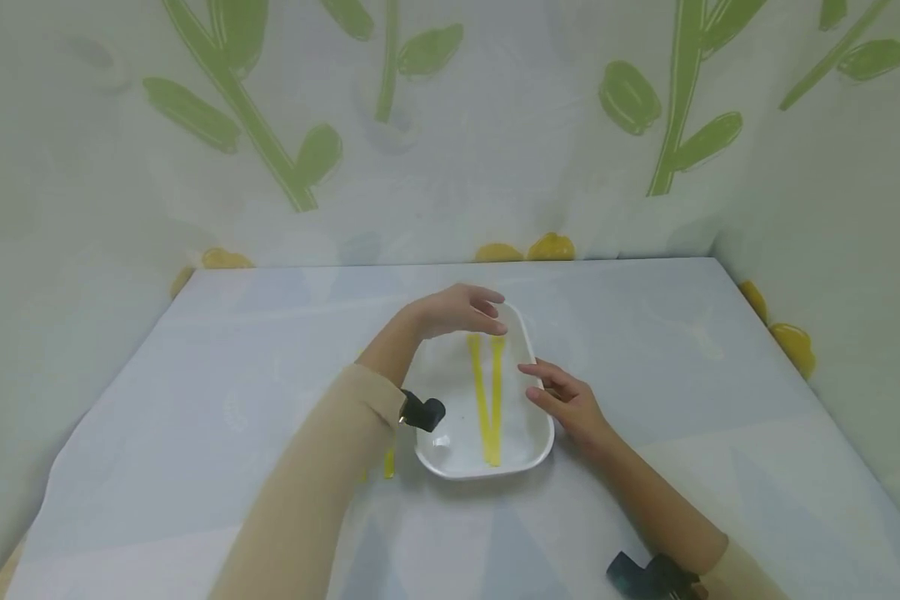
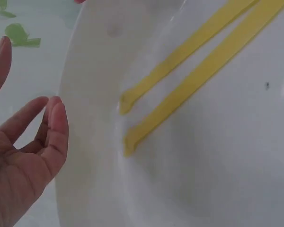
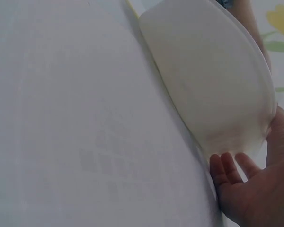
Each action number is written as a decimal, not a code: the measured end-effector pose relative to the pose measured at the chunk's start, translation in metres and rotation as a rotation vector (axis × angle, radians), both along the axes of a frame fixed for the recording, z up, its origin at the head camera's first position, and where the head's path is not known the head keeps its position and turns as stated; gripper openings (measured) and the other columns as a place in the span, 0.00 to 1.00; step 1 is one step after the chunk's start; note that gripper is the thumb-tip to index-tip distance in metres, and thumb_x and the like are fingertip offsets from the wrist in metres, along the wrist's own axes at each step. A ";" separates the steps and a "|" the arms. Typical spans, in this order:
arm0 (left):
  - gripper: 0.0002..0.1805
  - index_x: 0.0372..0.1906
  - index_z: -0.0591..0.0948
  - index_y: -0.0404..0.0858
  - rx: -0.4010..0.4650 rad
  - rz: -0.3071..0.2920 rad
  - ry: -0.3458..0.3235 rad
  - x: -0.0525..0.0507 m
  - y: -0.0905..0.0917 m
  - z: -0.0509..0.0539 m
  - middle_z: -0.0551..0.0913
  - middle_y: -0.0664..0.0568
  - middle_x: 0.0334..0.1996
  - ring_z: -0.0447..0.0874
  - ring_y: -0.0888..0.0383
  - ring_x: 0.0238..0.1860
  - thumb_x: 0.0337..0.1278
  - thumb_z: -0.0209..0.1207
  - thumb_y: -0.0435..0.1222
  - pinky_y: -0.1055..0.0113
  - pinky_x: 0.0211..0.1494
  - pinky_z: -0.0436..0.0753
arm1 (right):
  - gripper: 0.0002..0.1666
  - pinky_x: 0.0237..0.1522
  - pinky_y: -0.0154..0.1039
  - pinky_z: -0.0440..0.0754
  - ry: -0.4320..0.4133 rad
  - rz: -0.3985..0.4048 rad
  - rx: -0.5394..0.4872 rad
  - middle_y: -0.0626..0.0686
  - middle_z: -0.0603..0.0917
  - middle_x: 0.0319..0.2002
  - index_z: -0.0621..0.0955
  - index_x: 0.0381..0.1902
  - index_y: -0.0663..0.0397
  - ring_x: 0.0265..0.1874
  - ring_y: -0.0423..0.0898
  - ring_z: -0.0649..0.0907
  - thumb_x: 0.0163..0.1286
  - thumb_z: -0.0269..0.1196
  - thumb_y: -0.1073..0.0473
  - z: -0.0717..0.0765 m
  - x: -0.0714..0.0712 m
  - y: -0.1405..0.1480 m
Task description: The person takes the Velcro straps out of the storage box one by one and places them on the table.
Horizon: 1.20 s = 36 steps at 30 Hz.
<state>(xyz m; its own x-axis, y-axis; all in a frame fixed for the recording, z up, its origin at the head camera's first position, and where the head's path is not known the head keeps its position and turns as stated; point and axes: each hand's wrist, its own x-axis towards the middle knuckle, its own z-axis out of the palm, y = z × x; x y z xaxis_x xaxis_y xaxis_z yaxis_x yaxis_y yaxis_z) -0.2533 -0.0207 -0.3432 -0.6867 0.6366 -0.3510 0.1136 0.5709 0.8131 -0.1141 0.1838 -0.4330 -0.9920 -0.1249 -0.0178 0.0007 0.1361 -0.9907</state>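
The left sleeve hides most of the strips left of the tray; the left hand covers its far-left rim. A speck inside is too small to identify.

The left hand is at the left edge, palm showing and fingers bent, beside the rim of a white dish; contact is unclear. Two flat yellow strips lie inside, slanting and converging toward the upper right. A dark speck marks the dish; green leaf prints appear beyond.
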 end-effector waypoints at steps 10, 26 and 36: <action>0.29 0.54 0.77 0.36 -0.068 0.177 0.134 0.011 0.011 -0.048 0.83 0.49 0.45 0.77 0.57 0.47 0.47 0.68 0.46 0.65 0.54 0.74 | 0.25 0.60 0.39 0.72 0.012 0.005 0.007 0.60 0.65 0.68 0.73 0.60 0.65 0.69 0.57 0.62 0.67 0.60 0.62 -0.001 0.003 -0.001; 0.36 0.54 0.77 0.33 -0.081 0.166 0.254 0.022 0.026 -0.073 0.76 0.44 0.47 0.72 0.51 0.48 0.30 0.77 0.32 0.63 0.54 0.74 | 0.25 0.53 0.24 0.72 0.037 0.007 -0.013 0.61 0.67 0.67 0.73 0.59 0.67 0.68 0.56 0.63 0.66 0.61 0.62 -0.001 0.003 0.000; 0.26 0.50 0.79 0.33 -0.049 0.157 0.236 0.024 0.026 -0.065 0.79 0.45 0.44 0.75 0.53 0.44 0.42 0.71 0.38 0.65 0.50 0.76 | 0.25 0.53 0.25 0.73 0.065 0.019 -0.043 0.63 0.66 0.67 0.72 0.60 0.67 0.67 0.48 0.65 0.66 0.60 0.64 -0.003 0.003 0.001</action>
